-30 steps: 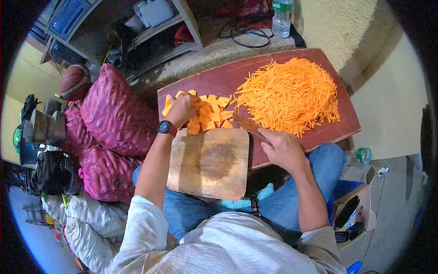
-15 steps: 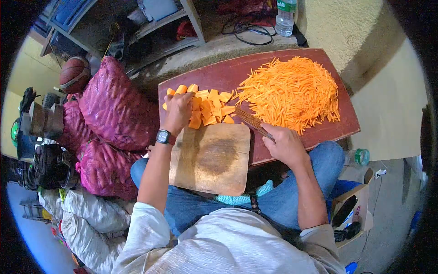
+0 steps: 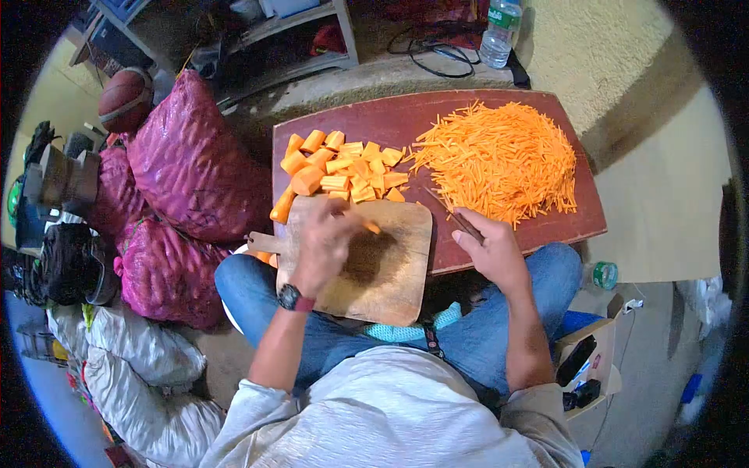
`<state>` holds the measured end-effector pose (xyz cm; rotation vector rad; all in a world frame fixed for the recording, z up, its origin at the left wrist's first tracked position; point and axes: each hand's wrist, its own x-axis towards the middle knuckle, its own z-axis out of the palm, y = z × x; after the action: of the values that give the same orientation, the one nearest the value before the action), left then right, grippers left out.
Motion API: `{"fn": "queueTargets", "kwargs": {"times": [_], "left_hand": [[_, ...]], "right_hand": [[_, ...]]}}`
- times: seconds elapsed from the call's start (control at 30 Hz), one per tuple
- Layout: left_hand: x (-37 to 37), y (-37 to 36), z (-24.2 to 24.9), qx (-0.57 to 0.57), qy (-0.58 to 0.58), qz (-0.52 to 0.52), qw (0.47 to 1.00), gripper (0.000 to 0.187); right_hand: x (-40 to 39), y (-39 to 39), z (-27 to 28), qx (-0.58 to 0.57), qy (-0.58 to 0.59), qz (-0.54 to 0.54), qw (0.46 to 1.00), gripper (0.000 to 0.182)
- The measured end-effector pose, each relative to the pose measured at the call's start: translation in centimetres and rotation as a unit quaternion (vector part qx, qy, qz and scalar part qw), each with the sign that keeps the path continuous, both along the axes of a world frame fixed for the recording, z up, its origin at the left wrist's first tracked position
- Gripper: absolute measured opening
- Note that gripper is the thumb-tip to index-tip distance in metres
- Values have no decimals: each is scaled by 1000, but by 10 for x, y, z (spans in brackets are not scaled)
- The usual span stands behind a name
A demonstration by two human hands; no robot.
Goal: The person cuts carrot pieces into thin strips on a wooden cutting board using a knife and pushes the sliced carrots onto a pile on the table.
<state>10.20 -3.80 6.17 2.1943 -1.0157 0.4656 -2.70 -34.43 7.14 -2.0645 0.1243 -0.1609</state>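
My left hand (image 3: 321,243) is over the wooden cutting board (image 3: 390,285), somewhat blurred, its fingers closed on a small carrot piece (image 3: 373,227) that pokes out at the fingertips. In my right hand (image 3: 493,251) is a knife (image 3: 466,225), gripped by its handle, the thin blade pointing up and left over the table. Carrot chunks (image 3: 308,179) and flat-cut slices (image 3: 363,168) lie just beyond the board. A large heap of carrot sticks (image 3: 499,160) sits to their right, past the knife.
The dark red table (image 3: 351,125) carries the carrots. Pink mesh sacks (image 3: 191,156) and white sacks (image 3: 148,390) stand on the left, near a basketball (image 3: 126,100). A water bottle (image 3: 499,35) stands behind the table; a plastic bottle (image 3: 604,274) and an open box (image 3: 585,363) are right.
My left hand has come back from the carrot chunks to above the board, bringing a small piece. My right hand still holds the knife, its blade now lower and away from the slices.
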Motion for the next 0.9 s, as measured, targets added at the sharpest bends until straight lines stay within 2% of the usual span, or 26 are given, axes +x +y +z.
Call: {"fn": "queueTargets", "kwargs": {"times": [0.03, 0.1, 0.13, 0.17, 0.23, 0.27, 0.37, 0.4, 0.53, 0.6, 0.7, 0.9], "left_hand": [[-14, 0, -13, -4, 5, 5, 1000, 19], [-33, 0, -36, -24, 195, -53, 979, 25], [-39, 3, -39, -28, 196, -49, 979, 25], [-42, 6, -41, 0, 176, -58, 983, 28], [-45, 8, -42, 26, 157, -65, 985, 32], [-46, 9, -45, 17, 131, -53, 990, 34], [-51, 13, -47, 0, 108, -44, 993, 37], [-53, 13, -45, -7, 109, -47, 993, 36], [-64, 12, -42, -15, 118, -68, 991, 37], [-66, 13, -42, 60, 92, -75, 991, 37], [-68, 15, -36, 89, 77, -77, 990, 33], [-67, 14, -42, 124, 64, -88, 986, 31]], "right_hand": [[-5, 7, 7, -4, 5, 5, 1000, 39], [-17, 23, 24, 75, 52, 23, 996, 39], [-23, 28, 25, 72, 67, 54, 994, 48], [-28, 34, 25, 68, 67, 58, 994, 48], [-32, 51, 32, 13, -3, 106, 994, 45], [-38, 53, 43, 6, 96, 108, 990, 45], [-47, 67, 41, 32, 136, 102, 985, 47], [-50, 70, 36, 18, 99, 119, 988, 49], [-54, 84, 37, -10, 128, 116, 985, 49], [-54, 93, 46, 6, 167, 100, 981, 48], [-57, 109, 46, -39, 139, 101, 984, 45], [-63, 121, 43, -64, 178, 109, 976, 53]]}}
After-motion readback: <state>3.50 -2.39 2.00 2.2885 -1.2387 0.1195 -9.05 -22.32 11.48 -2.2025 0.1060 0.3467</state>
